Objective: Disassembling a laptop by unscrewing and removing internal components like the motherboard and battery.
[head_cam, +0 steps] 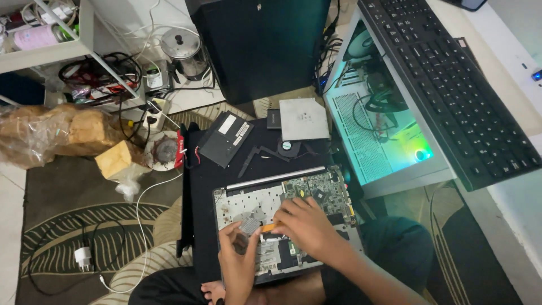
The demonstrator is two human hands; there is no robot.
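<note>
Starting at the far left, a white charger plug [83,255] with its cable lies on the patterned rug [68,226], and a crumpled plastic bag [51,133] sits above it near a round fan unit [164,150]. Centre frame, an opened laptop chassis [282,226] rests on a black mat [203,186] over the person's lap, its green circuit board [319,189] exposed at the upper right. The left hand [237,265] has its fingers closed around a small grey metal part [249,226], lifted just above the chassis. The right hand [307,226] grips an orange-handled tool [268,227], fingers curled tight, its tip meeting that grey part. Above the chassis lie a black battery pack [227,138] and a silver optical drive [304,118]. Further right, a desktop case [384,124] lies open and lit green, a black keyboard [451,85] resting along its edge.
</note>
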